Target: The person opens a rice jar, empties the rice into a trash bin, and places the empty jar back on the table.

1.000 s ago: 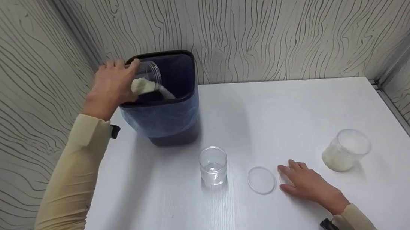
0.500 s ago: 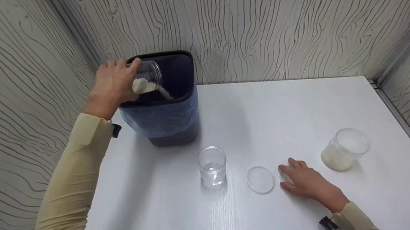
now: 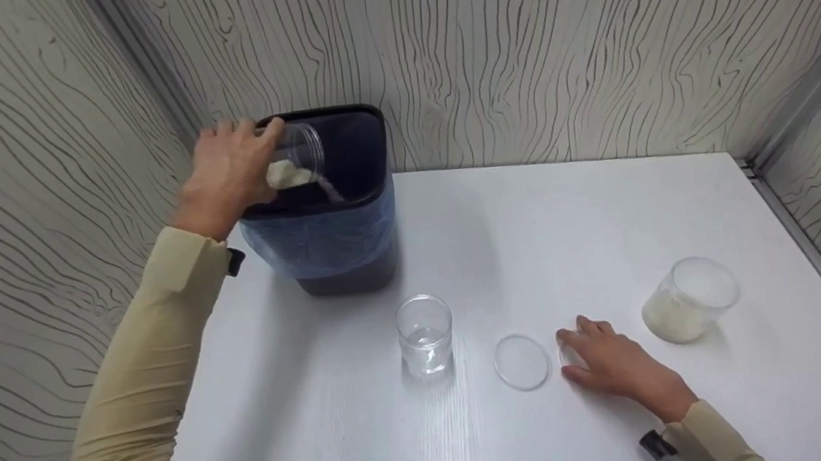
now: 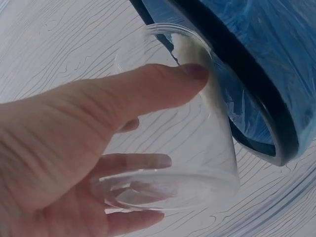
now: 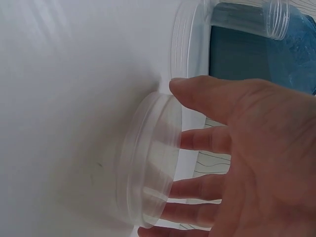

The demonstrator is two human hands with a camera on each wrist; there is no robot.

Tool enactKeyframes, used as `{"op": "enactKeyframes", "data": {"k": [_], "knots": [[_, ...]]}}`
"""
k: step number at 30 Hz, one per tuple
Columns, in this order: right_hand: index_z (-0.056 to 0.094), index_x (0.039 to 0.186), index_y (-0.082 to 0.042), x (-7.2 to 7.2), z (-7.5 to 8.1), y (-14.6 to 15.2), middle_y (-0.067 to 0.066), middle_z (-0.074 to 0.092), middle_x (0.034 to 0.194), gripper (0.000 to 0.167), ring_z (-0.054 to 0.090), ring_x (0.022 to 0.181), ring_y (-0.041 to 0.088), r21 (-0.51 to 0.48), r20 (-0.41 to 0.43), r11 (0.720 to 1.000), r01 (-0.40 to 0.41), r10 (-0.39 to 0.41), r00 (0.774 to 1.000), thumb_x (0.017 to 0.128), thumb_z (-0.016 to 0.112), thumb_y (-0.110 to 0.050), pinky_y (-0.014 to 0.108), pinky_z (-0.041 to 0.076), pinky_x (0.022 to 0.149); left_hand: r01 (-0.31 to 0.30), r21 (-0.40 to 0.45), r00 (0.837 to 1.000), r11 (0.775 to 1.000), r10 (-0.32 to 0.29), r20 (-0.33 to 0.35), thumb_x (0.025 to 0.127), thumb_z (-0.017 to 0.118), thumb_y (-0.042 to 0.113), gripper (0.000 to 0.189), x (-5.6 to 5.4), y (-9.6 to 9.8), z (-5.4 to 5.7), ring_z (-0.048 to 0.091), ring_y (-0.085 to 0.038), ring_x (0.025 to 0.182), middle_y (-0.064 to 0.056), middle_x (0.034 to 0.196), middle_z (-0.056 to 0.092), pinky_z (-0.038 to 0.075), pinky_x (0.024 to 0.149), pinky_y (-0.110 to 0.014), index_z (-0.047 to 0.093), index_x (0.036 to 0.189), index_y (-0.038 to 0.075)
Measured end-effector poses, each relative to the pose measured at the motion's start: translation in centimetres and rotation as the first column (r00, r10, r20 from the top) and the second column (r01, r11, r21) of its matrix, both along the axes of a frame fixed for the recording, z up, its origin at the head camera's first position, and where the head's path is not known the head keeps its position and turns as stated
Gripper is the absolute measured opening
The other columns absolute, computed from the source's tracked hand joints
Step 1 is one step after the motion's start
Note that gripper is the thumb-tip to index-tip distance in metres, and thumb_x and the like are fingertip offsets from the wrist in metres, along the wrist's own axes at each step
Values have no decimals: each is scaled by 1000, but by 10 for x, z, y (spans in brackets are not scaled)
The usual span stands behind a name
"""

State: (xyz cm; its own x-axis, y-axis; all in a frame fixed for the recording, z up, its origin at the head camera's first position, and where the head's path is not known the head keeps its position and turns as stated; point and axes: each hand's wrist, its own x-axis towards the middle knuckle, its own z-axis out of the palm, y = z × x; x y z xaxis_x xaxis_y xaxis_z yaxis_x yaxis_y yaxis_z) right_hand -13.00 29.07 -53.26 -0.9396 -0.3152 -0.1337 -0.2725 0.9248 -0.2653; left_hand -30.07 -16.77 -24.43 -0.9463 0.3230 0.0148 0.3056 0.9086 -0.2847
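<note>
My left hand (image 3: 227, 169) grips a clear plastic jar (image 3: 302, 144), tipped on its side with its mouth over the trash bin (image 3: 332, 242). White powder (image 3: 288, 174) lies along the jar's lower wall and trickles into the bin. In the left wrist view, the thumb (image 4: 173, 81) presses across the jar near the clumped powder (image 4: 190, 49). My right hand (image 3: 611, 362) is low over the table, fingers spread and relaxed above a clear round lid (image 5: 153, 163) that it partly covers in the head view. Another clear lid (image 3: 522, 362) lies to its left.
An upright clear jar (image 3: 426, 334) with a little clear liquid-like shine at its base stands mid-table. At the right, another jar (image 3: 688, 301) holds pale powder. Patterned walls (image 3: 551, 51) enclose the white table (image 3: 354, 432) at back and sides.
The powder stream from the jar has thinned, and the clump inside looks slightly smaller. Both hands stay almost in place.
</note>
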Motion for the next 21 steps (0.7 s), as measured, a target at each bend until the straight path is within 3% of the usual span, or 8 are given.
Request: {"op": "enactKeyframes", "data": {"k": [13, 21], "knots": [[57, 131, -4, -6, 2, -2, 33, 50, 136, 50, 50, 120, 51, 13, -38, 1000, -6, 6, 999, 91, 66, -31, 64, 50, 85, -2, -62, 1000, 998, 0, -23, 78, 80, 25, 87, -3, 8, 10, 49, -51, 116, -29, 132, 50, 44, 95, -62, 32, 148, 9], [57, 130, -3, -5, -3, 0, 33, 51, 134, 49, 50, 120, 52, 1, -34, 1000, -6, 6, 999, 90, 67, -29, 63, 50, 85, 5, -84, 1000, 996, -7, -25, 76, 81, 24, 86, -5, 11, 7, 49, -51, 117, -28, 131, 50, 44, 96, -62, 33, 146, 9]]}}
